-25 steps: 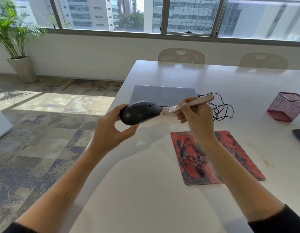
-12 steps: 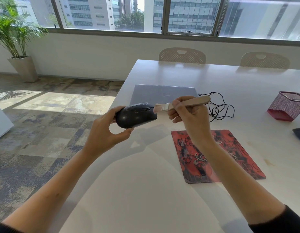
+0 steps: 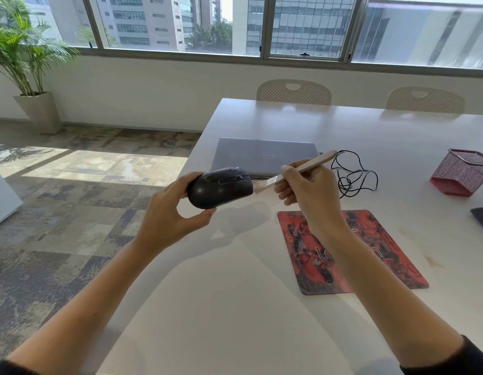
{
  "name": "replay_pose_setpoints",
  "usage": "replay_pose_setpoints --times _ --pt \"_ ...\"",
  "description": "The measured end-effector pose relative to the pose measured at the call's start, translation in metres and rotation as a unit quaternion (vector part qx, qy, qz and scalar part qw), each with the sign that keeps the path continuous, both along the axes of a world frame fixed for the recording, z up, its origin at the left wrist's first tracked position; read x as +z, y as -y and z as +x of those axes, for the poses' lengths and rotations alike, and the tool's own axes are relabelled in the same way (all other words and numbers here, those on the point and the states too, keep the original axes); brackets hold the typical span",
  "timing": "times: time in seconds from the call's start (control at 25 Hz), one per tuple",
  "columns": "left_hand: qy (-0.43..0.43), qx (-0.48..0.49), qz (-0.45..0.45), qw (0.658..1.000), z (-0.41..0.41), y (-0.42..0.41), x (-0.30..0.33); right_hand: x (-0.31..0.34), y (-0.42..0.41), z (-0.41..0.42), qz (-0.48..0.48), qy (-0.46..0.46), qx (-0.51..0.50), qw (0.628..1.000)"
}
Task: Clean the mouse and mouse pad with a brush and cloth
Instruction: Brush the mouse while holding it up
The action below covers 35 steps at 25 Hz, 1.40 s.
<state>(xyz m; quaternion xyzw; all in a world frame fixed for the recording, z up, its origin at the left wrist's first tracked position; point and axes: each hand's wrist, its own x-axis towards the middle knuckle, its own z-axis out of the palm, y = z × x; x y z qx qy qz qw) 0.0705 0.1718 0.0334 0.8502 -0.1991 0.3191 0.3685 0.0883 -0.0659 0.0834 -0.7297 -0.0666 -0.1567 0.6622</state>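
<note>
Black mouse (image 3: 220, 191) sits gripped in the left hand (image 3: 170, 217) above the counter (image 3: 235, 307); the right hand (image 3: 305, 190) pinches the brush (image 3: 302, 169), bristles at its front edge. Brushing is underway; next likely the pad (image 3: 351, 253), then a cloth

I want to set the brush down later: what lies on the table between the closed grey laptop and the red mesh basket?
In the head view, only the tangled black mouse cable lies between the closed grey laptop and the red mesh basket.
</note>
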Motion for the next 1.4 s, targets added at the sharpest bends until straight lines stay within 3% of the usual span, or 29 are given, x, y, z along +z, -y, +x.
replay_pose_setpoints --times 0.16,0.32,0.44,0.52,0.64,0.84,1.0,1.12,1.32,1.4 --pt "0.005 -0.004 0.005 1.0 0.003 0.0 0.002 -0.004 -0.009 -0.013 -0.014 0.079 0.09 0.993" --pt "0.002 0.001 0.007 1.0 0.004 0.0 0.001 -0.008 -0.004 -0.008 -0.038 0.088 -0.01 0.995" --pt "0.007 -0.004 0.007 1.0 0.005 0.0 0.0 -0.012 -0.01 -0.013 -0.002 0.116 0.067 0.991" --pt "0.007 -0.009 -0.001 1.0 0.007 0.0 0.0 -0.015 -0.011 -0.013 -0.016 0.093 0.06 0.994" --pt "0.007 -0.011 -0.008 1.0 0.005 -0.001 -0.001 -0.013 -0.001 -0.005 -0.025 0.065 -0.045 0.997" --pt "0.011 -0.016 -0.016 1.0 0.007 0.001 0.001 -0.014 -0.003 -0.013 -0.004 0.118 0.038 0.992" --pt "0.023 -0.01 -0.001 1.0 0.008 0.001 0.003 -0.013 0.004 -0.009 -0.001 0.084 -0.046 0.995" --pt "0.025 -0.009 0.015 1.0 0.009 0.002 0.005 -0.012 -0.001 -0.015 0.011 0.138 0.038 0.99" --pt "0.035 -0.001 0.052 0.998 0.004 0.006 0.006 -0.014 0.004 -0.01 0.021 0.048 -0.043 0.998" --pt "0.036 0.001 0.05 0.998 0.001 0.007 0.007 -0.012 0.005 -0.014 0.051 0.058 -0.008 0.997"
